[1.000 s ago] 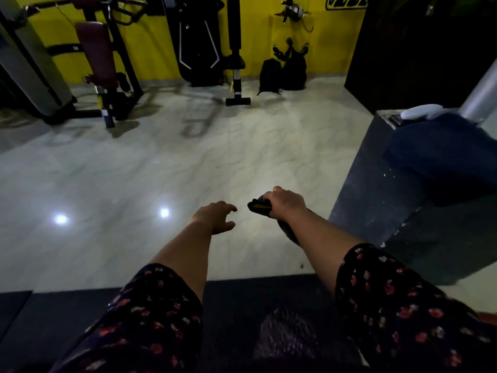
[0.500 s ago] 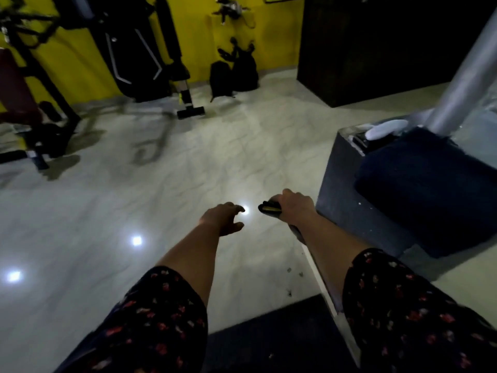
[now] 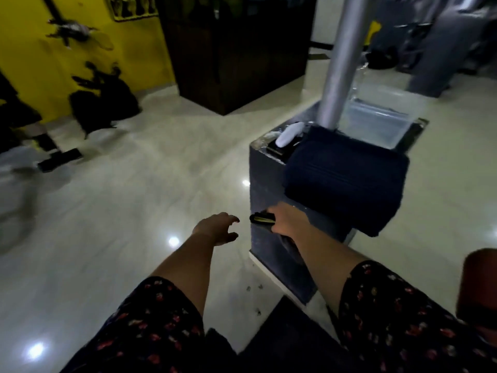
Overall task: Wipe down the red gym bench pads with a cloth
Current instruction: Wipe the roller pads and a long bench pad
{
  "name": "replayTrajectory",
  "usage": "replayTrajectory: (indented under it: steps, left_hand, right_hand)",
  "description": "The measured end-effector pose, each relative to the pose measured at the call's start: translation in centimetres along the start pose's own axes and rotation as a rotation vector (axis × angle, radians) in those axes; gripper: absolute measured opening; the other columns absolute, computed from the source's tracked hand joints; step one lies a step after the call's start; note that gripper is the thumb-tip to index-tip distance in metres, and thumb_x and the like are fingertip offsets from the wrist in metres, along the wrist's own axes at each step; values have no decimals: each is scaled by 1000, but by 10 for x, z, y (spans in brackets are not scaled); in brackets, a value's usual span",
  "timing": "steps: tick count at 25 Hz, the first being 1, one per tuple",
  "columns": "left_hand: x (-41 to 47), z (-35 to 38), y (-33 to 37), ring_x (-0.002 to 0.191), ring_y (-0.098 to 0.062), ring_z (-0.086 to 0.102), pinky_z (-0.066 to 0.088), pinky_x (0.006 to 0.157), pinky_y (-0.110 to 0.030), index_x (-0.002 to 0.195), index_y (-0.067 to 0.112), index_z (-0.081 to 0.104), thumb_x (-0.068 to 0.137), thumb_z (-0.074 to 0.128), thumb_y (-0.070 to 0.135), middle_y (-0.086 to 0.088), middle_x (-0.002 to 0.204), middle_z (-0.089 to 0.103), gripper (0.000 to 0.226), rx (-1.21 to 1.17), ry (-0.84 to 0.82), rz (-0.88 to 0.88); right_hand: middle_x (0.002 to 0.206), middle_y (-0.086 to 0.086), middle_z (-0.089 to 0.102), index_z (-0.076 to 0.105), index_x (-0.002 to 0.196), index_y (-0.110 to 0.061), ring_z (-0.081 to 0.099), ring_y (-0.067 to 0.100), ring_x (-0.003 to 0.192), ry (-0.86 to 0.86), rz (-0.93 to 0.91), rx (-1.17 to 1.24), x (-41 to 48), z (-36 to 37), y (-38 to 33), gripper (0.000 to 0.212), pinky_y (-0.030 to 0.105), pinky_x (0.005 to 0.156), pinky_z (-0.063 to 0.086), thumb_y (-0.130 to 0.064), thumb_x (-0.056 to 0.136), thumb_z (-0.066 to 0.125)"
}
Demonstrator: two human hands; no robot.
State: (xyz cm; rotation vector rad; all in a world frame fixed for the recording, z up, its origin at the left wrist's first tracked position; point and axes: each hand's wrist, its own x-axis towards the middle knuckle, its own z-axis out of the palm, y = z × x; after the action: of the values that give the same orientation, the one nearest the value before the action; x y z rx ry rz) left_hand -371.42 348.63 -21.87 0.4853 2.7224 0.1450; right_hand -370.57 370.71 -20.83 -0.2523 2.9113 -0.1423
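Ahead, left hand [image 3: 216, 228] loosely spread and empty, right hand [image 3: 285, 221] curled around a dark cloth [image 3: 261, 219].

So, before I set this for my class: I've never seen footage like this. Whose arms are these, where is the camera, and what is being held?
There is no machine here. A person wears one wide-angle camera on the head, so the single picture looks forward and down at their own flowered sleeves and hands. The left hand is open and holds nothing, above the glossy pale floor. The right hand grips a dark folded cloth, close by a dark block. On that block stand a grey metal pole, a clear plastic tub and a small white object, and a dark blue towel is draped over its near edge. At the right edge of the picture part of a red pad shows; the cloth is not touching it.
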Motion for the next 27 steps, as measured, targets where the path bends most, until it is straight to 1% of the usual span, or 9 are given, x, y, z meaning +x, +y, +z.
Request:
replayTrajectory:
  steps: [6,8,10,11,12,14,18,21,27]
  left_hand:
    - [50,-4,19,126,-22,51,45,102,-35,143,32,44,93,59,43,3,147,46,53,75,-60,313]
    - [61,-4,32,129,-23,48,44,101,-27,143,30,44,94,57,39,2,149,44,52,92,-109,428]
    - [67,-4,52,133,-24,43,42,96,-15,147,20,40,97,56,30,-1,148,41,53,119,-179,555]
    - [70,-2,67,132,-24,43,41,100,-20,147,19,38,97,57,30,-4,149,40,55,156,-207,622]
    - [70,-1,84,130,-24,46,40,105,-29,147,22,38,96,58,33,-5,148,41,56,191,-235,696]
    - [64,1,127,126,-24,49,42,106,-39,146,27,41,93,61,34,-5,145,43,57,216,-284,806]
    - [43,9,214,127,-22,48,42,104,-40,146,29,40,95,58,37,0,143,45,54,277,-240,1019]
    - [25,16,279,123,-22,50,46,98,-44,145,31,39,96,54,42,0,140,47,52,322,-172,1169]
    - [11,29,370,125,-23,48,46,98,-42,144,32,40,92,56,44,-1,141,46,56,312,-172,1266]
  right_hand:
    - [129,7,46,47,136,-27,53,29,113,-67,387,120,-44,10,17,50,40,90,49,-24,88,60]
    - [126,7,46,48,134,-26,54,30,110,-69,509,127,-67,15,15,48,42,89,50,-25,88,61]
    - [124,7,47,48,133,-25,55,31,107,-48,619,139,-94,18,16,46,44,87,51,-27,89,60]
    - [124,8,47,49,133,-25,55,31,106,-37,684,160,-110,18,17,45,44,86,51,-27,89,60]
    - [124,8,48,49,134,-26,54,32,106,-14,748,189,-128,16,20,46,43,86,51,-28,89,60]
    - [124,8,47,48,136,-30,53,33,108,60,866,221,-166,10,28,49,41,84,50,-27,88,59]
    - [122,5,49,50,136,-34,53,30,108,201,1050,154,-234,-13,47,51,39,82,48,-25,87,59]
    - [127,4,50,51,135,-35,53,31,110,265,1193,132,-292,-24,68,52,40,86,48,-25,84,60]
    - [117,5,50,49,136,-37,51,32,109,308,1401,129,-379,-21,107,52,42,87,47,-23,86,58]
